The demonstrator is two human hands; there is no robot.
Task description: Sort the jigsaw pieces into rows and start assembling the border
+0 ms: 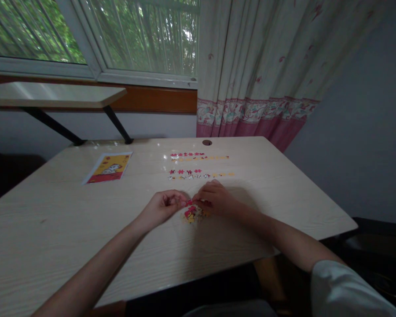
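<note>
1. Nearest, a pale sleeve [346, 286] covers the upper part of the person's right arm, at the near edge of the wood-grain tabletop [86, 229].
2. A loose pile of puzzle pieces [190, 215], red, yellow and pale, lies on the tabletop just below the hands.
3. The left hand [163, 207] has its fingers pinched narrow on a red puzzle piece [189, 202], above the pile's far edge.
4. The right hand [216, 198] bends over the pile, fingers beside that piece; whether they grip anything I cannot tell.
5. Beyond the hands, four rows of puzzle pieces [189, 171] run roughly crosswise, mostly red, yellow or white.
6. Well to their left lies a picture sheet [109, 168], yellow and red with a white animal.
7. Farther back are a round hole [207, 142], a raised shelf [53, 94], a flowered curtain [251, 66] and a window [145, 39].
</note>
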